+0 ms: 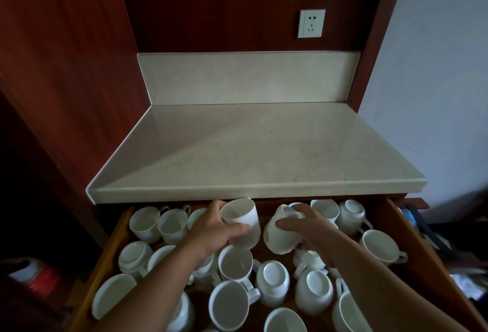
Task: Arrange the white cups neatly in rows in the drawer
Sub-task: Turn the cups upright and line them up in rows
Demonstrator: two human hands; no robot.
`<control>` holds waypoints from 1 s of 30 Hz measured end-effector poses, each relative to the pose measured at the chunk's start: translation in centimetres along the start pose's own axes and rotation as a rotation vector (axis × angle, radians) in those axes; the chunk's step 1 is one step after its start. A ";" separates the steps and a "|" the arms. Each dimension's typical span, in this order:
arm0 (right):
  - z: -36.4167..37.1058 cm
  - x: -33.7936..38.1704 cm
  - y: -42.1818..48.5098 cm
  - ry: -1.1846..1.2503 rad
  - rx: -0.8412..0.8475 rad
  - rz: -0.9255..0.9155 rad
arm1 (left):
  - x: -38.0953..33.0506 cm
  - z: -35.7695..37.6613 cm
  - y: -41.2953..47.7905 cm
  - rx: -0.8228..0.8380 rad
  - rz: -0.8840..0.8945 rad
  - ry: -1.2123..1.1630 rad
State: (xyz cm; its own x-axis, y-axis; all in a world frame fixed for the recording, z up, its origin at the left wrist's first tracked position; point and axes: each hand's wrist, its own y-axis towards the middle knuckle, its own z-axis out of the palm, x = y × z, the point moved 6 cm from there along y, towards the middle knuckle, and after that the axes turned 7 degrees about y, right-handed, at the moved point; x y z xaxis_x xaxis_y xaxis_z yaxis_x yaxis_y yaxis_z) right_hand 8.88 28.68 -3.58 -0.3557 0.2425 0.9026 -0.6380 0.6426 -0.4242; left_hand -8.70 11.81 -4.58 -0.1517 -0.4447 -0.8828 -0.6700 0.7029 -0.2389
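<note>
An open wooden drawer below the counter holds several white cups, some upright, some upside down, lying in no order. My left hand grips one white cup, tilted with its mouth toward the left, raised near the drawer's back middle. My right hand holds a second white cup, tilted with its mouth downward and left, just right of the first. Two upright cups stand side by side at the back left. An upside-down cup sits at the back right.
A pale stone countertop overhangs the drawer's back edge. A wall socket sits on the red wood panel above. Dark clutter lies right of the drawer, and a red and white object on the floor at left.
</note>
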 end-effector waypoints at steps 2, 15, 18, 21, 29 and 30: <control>-0.2 -0.1 0.4 -0.047 -0.033 -0.012 | 0.5 0.2 -0.1 -0.025 -0.033 0.002; 0.5 -0.5 2.5 -0.607 -0.098 -0.151 | -0.2 2.1 0.6 -0.094 -0.058 0.137; 1.0 -0.3 2.1 -0.695 -0.081 -0.166 | -0.7 2.7 1.4 -0.068 -0.016 0.297; 1.6 -0.4 2.1 -0.822 -0.077 -0.186 | -0.9 3.5 2.4 -0.016 0.016 0.414; 2.9 -1.6 3.2 -0.949 -0.065 -0.200 | -0.4 4.8 4.6 -0.014 0.037 0.654; 3.1 -1.7 3.4 -0.963 -0.066 -0.206 | -0.3 4.9 4.9 -0.008 0.031 0.680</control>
State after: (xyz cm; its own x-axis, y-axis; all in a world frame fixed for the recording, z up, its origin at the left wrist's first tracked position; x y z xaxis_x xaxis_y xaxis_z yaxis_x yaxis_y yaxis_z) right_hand 5.19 28.15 -6.80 -0.6645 -0.5550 0.5004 -0.7210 0.6522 -0.2340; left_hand -8.37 18.16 -7.48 -0.5926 -0.6762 -0.4377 -0.6630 0.7180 -0.2118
